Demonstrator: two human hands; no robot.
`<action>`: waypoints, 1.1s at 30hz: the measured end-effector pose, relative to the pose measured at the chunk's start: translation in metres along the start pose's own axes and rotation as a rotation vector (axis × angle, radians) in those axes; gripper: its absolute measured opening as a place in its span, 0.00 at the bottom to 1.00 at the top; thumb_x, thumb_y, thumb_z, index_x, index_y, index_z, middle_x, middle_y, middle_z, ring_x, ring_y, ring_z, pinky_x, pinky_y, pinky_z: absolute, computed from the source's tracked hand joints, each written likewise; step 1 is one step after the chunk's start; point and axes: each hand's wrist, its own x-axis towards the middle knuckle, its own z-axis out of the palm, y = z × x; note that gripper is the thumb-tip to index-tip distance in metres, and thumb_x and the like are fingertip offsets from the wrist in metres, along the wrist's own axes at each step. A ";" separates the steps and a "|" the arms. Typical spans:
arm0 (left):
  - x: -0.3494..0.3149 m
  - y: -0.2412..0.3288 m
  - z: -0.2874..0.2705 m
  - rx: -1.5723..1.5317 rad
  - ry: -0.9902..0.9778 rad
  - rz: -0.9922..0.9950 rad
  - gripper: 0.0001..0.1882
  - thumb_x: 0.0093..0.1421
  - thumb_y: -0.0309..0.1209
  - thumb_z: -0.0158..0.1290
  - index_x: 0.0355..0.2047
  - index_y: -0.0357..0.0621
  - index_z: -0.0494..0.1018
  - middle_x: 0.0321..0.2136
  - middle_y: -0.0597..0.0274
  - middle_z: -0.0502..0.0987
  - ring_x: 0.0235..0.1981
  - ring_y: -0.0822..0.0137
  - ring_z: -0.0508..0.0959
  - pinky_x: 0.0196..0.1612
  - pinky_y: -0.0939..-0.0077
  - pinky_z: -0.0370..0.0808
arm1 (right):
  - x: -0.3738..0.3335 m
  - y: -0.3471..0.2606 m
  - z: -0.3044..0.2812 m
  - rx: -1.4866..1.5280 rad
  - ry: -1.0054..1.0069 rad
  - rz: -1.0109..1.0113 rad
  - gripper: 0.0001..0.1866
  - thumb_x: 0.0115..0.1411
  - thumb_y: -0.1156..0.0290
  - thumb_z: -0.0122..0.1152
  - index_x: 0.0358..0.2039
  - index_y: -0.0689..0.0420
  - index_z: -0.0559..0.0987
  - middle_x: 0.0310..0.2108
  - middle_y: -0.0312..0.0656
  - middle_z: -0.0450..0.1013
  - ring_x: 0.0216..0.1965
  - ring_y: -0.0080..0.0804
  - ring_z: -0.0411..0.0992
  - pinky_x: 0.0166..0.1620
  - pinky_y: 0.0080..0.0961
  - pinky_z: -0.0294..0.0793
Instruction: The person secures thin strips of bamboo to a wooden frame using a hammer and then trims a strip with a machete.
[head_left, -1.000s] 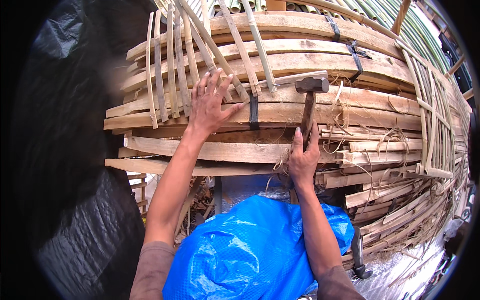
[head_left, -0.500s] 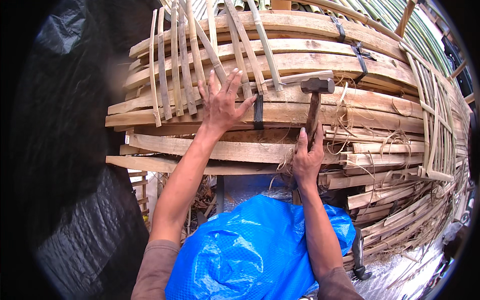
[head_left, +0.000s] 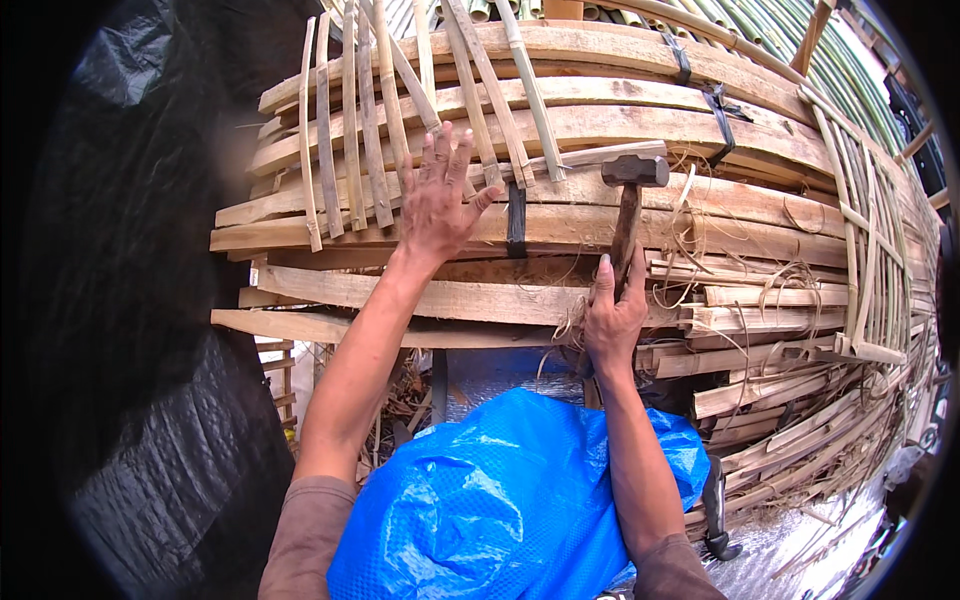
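My left hand (head_left: 437,205) lies open over the lower ends of several thin bamboo slats (head_left: 384,100), its fingers spread and pointing away from me. The slats rest side by side across stacked wooden boards (head_left: 590,125). At the right, my right hand (head_left: 613,318) is closed around the wooden handle of a hammer (head_left: 635,172), whose dark metal head points away from me above the boards. A dark strip of tape (head_left: 516,220) wraps a board between my hands.
Blue plastic sheeting (head_left: 460,500) covers my lap. Black sheeting (head_left: 150,300) hangs at the left. Split bamboo strips (head_left: 770,320) with loose fibres pile up at the right, beside a bamboo lattice frame (head_left: 862,240). Green bamboo poles (head_left: 790,75) lie at the far right.
My left hand has shifted slightly left and toward me over the slats, its fingers a little closer together. The right hand and the hammer have stayed in place.
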 end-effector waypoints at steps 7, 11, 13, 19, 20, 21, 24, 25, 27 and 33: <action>-0.004 -0.009 -0.012 0.323 -0.118 -0.175 0.58 0.54 0.75 0.40 0.68 0.35 0.51 0.68 0.44 0.53 0.71 0.48 0.48 0.68 0.38 0.36 | 0.001 0.005 0.002 0.003 0.015 -0.021 0.27 0.68 0.62 0.53 0.63 0.62 0.62 0.33 0.50 0.77 0.29 0.30 0.74 0.35 0.30 0.74; -0.001 -0.008 -0.012 0.300 -0.132 -0.200 0.61 0.52 0.76 0.40 0.67 0.32 0.50 0.68 0.43 0.53 0.71 0.48 0.46 0.69 0.39 0.35 | 0.002 0.012 0.006 0.006 0.066 -0.127 0.23 0.70 0.65 0.52 0.61 0.60 0.65 0.22 0.30 0.64 0.20 0.15 0.60 0.22 0.17 0.61; 0.000 -0.009 -0.012 0.283 -0.138 -0.224 0.61 0.51 0.76 0.42 0.67 0.33 0.51 0.68 0.44 0.52 0.71 0.49 0.45 0.69 0.39 0.35 | 0.002 0.011 0.007 0.004 0.066 -0.132 0.23 0.70 0.65 0.52 0.61 0.59 0.65 0.22 0.30 0.64 0.20 0.14 0.60 0.21 0.17 0.61; 0.004 -0.010 -0.021 0.170 -0.208 -0.260 0.64 0.45 0.75 0.51 0.68 0.36 0.52 0.69 0.46 0.51 0.72 0.54 0.41 0.69 0.42 0.32 | 0.001 0.003 0.002 0.012 0.028 -0.027 0.27 0.68 0.63 0.53 0.63 0.62 0.62 0.34 0.50 0.78 0.31 0.30 0.73 0.37 0.30 0.74; 0.006 -0.011 -0.024 0.125 -0.222 -0.273 0.65 0.43 0.76 0.53 0.67 0.35 0.52 0.69 0.44 0.51 0.73 0.54 0.40 0.69 0.42 0.31 | 0.001 0.005 0.002 0.014 0.030 -0.032 0.27 0.68 0.63 0.53 0.63 0.62 0.62 0.34 0.50 0.78 0.31 0.29 0.73 0.37 0.30 0.74; 0.007 -0.011 -0.026 0.080 -0.237 -0.286 0.67 0.41 0.76 0.54 0.67 0.34 0.52 0.68 0.43 0.51 0.73 0.55 0.40 0.69 0.42 0.30 | 0.001 0.006 0.003 0.017 0.032 -0.038 0.27 0.68 0.63 0.53 0.63 0.62 0.62 0.34 0.49 0.78 0.31 0.29 0.73 0.36 0.30 0.74; 0.006 -0.010 -0.024 0.045 -0.151 -0.307 0.60 0.45 0.72 0.55 0.66 0.37 0.56 0.67 0.39 0.52 0.73 0.55 0.40 0.69 0.43 0.31 | 0.002 0.011 0.003 0.003 0.040 -0.065 0.27 0.68 0.63 0.53 0.63 0.62 0.62 0.35 0.49 0.78 0.31 0.28 0.73 0.37 0.30 0.74; 0.007 -0.010 -0.024 -0.003 -0.129 -0.380 0.57 0.47 0.70 0.55 0.66 0.38 0.58 0.67 0.39 0.53 0.72 0.55 0.42 0.69 0.44 0.33 | 0.002 0.011 0.003 -0.006 0.043 -0.076 0.27 0.68 0.63 0.53 0.63 0.61 0.62 0.36 0.50 0.78 0.31 0.28 0.73 0.37 0.29 0.74; 0.018 -0.003 -0.026 -0.098 -0.090 -0.524 0.51 0.52 0.66 0.55 0.65 0.40 0.61 0.65 0.39 0.56 0.71 0.56 0.45 0.69 0.46 0.37 | 0.000 0.002 0.001 0.003 0.007 0.004 0.27 0.68 0.63 0.53 0.63 0.62 0.62 0.39 0.51 0.78 0.34 0.30 0.74 0.39 0.30 0.74; 0.050 0.007 -0.029 -0.084 -0.043 -0.721 0.43 0.54 0.56 0.59 0.62 0.40 0.65 0.59 0.46 0.67 0.66 0.57 0.50 0.64 0.47 0.45 | 0.002 0.013 0.001 -0.026 0.033 -0.058 0.27 0.68 0.62 0.53 0.63 0.62 0.62 0.41 0.54 0.78 0.37 0.32 0.75 0.42 0.30 0.74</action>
